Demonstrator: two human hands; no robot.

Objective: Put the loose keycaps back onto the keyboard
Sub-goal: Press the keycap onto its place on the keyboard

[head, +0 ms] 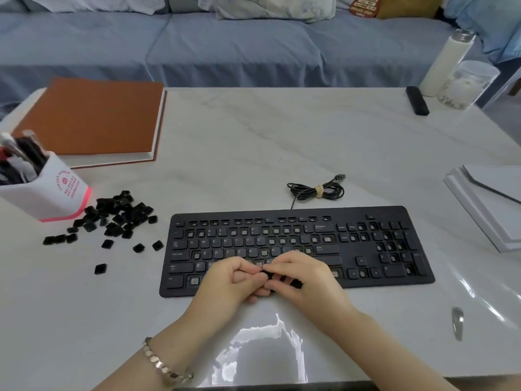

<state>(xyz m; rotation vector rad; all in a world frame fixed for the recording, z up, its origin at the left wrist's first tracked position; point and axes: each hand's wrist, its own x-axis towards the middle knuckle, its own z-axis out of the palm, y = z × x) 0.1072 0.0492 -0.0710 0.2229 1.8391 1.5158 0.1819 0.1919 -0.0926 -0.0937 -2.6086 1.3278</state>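
Note:
A black keyboard [366, 249] lies on the marble table, with many of its key sockets bare. Several loose black keycaps [112, 218] are heaped to its left, a few scattered nearer the front. Both hands meet over the keyboard's bottom row. My left hand [231, 280] and my right hand [304, 275] together pinch a long black keycap [282, 277] between their fingertips, just above the space-bar area. The sockets under my hands are hidden.
A white pen cup [48, 193] stands at the left by the keycap heap. Behind it lies an orange-brown book [93, 119]. The keyboard's coiled cable [317, 190] rests behind it. White books [490, 204] sit at the right; a bottle [445, 63], jar [465, 86] and black remote [417, 100] stand far right.

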